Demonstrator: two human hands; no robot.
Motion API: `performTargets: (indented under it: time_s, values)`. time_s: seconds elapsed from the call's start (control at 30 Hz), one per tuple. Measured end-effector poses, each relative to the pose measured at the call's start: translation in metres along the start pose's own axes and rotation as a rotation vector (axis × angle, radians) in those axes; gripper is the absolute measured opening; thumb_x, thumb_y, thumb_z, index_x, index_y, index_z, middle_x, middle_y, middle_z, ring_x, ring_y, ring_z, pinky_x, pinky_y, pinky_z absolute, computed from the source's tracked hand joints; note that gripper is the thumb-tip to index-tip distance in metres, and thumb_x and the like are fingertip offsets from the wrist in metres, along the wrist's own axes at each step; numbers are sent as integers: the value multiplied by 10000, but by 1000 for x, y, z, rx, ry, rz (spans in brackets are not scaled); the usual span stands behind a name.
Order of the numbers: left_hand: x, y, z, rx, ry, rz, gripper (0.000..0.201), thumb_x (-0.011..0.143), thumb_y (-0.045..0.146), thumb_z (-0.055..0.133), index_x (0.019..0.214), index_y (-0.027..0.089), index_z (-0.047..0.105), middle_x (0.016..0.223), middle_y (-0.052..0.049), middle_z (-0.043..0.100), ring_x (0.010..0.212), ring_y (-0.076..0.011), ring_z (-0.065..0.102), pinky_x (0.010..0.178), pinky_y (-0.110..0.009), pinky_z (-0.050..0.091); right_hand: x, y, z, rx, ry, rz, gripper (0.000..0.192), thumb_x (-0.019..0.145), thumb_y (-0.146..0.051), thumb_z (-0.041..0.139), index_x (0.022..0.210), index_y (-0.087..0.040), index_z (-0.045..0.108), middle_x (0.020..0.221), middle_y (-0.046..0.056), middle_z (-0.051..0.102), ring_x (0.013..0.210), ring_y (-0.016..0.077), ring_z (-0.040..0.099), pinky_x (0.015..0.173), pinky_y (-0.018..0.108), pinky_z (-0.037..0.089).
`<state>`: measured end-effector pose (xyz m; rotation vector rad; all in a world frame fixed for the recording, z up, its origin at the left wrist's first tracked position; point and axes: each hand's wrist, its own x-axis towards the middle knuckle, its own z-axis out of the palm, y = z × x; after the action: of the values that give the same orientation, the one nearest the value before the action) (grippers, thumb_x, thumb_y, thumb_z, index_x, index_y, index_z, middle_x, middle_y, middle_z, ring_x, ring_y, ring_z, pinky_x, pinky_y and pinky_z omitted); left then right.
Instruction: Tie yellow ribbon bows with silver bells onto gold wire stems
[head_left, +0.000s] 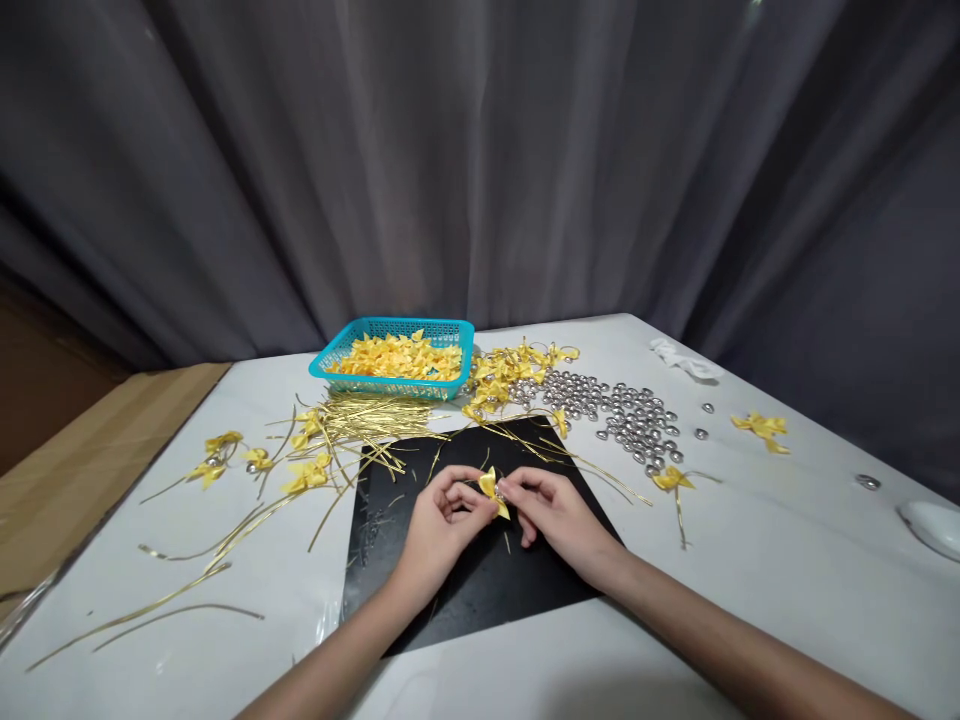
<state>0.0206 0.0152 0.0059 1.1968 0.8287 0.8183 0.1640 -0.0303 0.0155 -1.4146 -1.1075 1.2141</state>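
Observation:
Over a black mat (480, 590), my two hands meet at a small yellow ribbon bow (488, 482). My left hand (444, 520) pinches the bow's left side between thumb and forefinger. From the right, my right hand (561, 512) is closed at the bow's middle, fingertips on a small shiny silver piece there. Whether a wire also lies between the fingers is too small to tell. Behind them, gold twist ties (371, 418) lie in a heap reaching onto the mat's far edge. Silver heart-shaped beads (637, 420) are spread to the right.
A turquoise basket (319, 372) full of yellow bows stands at the back. Bows with ties (499, 375) are piled beside it, others (307, 472) lie left. Crumpled white tissue (686, 360), a loose bow (763, 430) and a white dish (934, 525) are right. Cardboard (97, 430) borders the left.

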Motion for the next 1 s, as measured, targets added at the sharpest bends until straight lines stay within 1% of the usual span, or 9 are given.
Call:
performTargets:
  time_s: [0.1, 0.17, 0.23, 0.3, 0.37, 0.57, 0.7, 0.9, 1.0]
  values:
    - [-3, -3, 1, 92, 62, 143, 316, 668, 282, 713, 891, 188, 509, 655, 22, 621, 611, -111, 579, 561, -195, 432, 0, -1, -2, -6, 30, -9, 456, 700, -589, 587, 725, -134, 562, 425, -63, 429, 376, 57, 400, 421, 170, 348]
    - [-6, -2, 2, 246, 101, 260, 209, 707, 275, 685, 837, 185, 549, 690, 8, 612, 635, -114, 576, 570, -198, 438, -1, -1, -2, -16, 50, -17, 461, 691, -594, 593, 710, -134, 563, 454, -54, 439, 383, 57, 412, 411, 168, 334]
    - [-9, 0, 2, 404, 110, 364, 104, 747, 266, 648, 783, 175, 611, 709, -15, 618, 652, -124, 577, 579, -207, 443, -2, -1, -2, -38, 65, -28, 460, 684, -591, 602, 696, -133, 565, 492, -46, 449, 389, 56, 420, 398, 168, 325]
    - [-12, 1, 1, 499, 106, 448, 88, 780, 249, 612, 771, 175, 657, 716, -33, 635, 653, -133, 581, 586, -218, 447, -4, 0, -1, -64, 89, -50, 450, 687, -581, 607, 692, -132, 574, 525, -35, 457, 410, 61, 429, 398, 173, 342]
    - [-13, 1, 1, 540, 105, 509, 95, 787, 228, 602, 775, 178, 682, 715, -41, 653, 647, -140, 586, 589, -226, 449, -6, -1, 1, -80, 115, -83, 440, 692, -574, 612, 680, -135, 582, 551, -21, 472, 447, 73, 443, 410, 182, 375]
    - [-14, -1, 0, 558, 74, 565, 109, 773, 181, 604, 785, 192, 712, 722, -51, 691, 636, -150, 605, 608, -239, 458, -9, -2, 3, -76, 138, -171, 418, 717, -541, 622, 611, -139, 582, 591, 16, 534, 525, 100, 506, 482, 202, 424]
    - [-15, -1, -1, 639, 45, 615, 123, 786, 179, 583, 780, 177, 706, 720, -60, 693, 633, -148, 609, 610, -236, 461, -9, 2, 5, -72, 159, -206, 403, 716, -523, 630, 600, -139, 588, 612, 21, 545, 550, 108, 536, 504, 205, 444]
    - [-15, -5, -4, 761, 18, 652, 99, 775, 170, 585, 731, 183, 673, 683, -54, 673, 631, -157, 591, 612, -244, 427, -9, 6, 10, -21, 163, -170, 365, 693, -472, 651, 572, -133, 588, 603, 15, 538, 538, 101, 539, 492, 196, 445]
    - [-15, -6, -4, 828, 14, 695, 98, 781, 168, 575, 712, 183, 642, 679, -54, 661, 633, -158, 578, 610, -244, 416, -11, 4, 12, 5, 160, -155, 364, 684, -468, 661, 563, -132, 590, 605, 16, 536, 549, 102, 543, 498, 196, 450]
